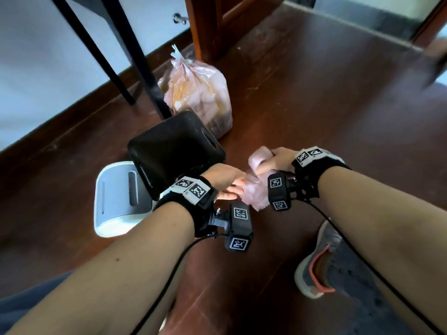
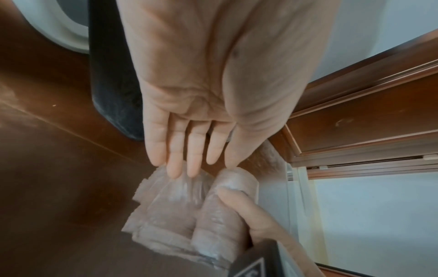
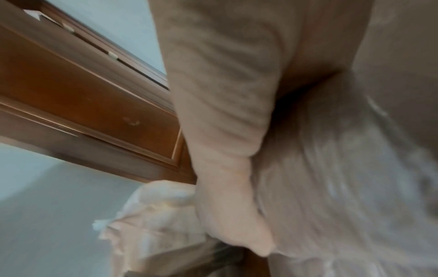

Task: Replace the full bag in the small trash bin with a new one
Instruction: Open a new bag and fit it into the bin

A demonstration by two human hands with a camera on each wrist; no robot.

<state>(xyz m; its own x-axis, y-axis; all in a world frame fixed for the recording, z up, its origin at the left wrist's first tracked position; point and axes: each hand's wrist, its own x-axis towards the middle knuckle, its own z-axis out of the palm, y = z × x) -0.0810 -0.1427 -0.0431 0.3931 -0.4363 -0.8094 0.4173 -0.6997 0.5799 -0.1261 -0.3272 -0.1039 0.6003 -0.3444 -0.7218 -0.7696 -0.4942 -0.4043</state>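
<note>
A pink bag roll (image 1: 260, 165) is gripped in the right hand (image 1: 275, 160); its loose end is touched by the straight fingers (image 2: 175, 161) of the left hand (image 1: 225, 182), seen only at the left wrist. The empty black bin (image 1: 174, 151) and tied full bag (image 1: 200, 93) are shown only overhead, on the floor (image 1: 314, 93).

A small black plastic trash bin (image 1: 174, 151) with slotted handle cut-outs stands open on the floor, holding no bag. Just behind it, touching its far corner, sits a full translucent pink plastic bag (image 1: 200, 93), upright and knotted at the top. To the right of the bin, a roll of pale pink plastic bags (image 1: 256, 180) is held above the floor, its loose end partly unrolled (image 2: 175, 189).
</note>
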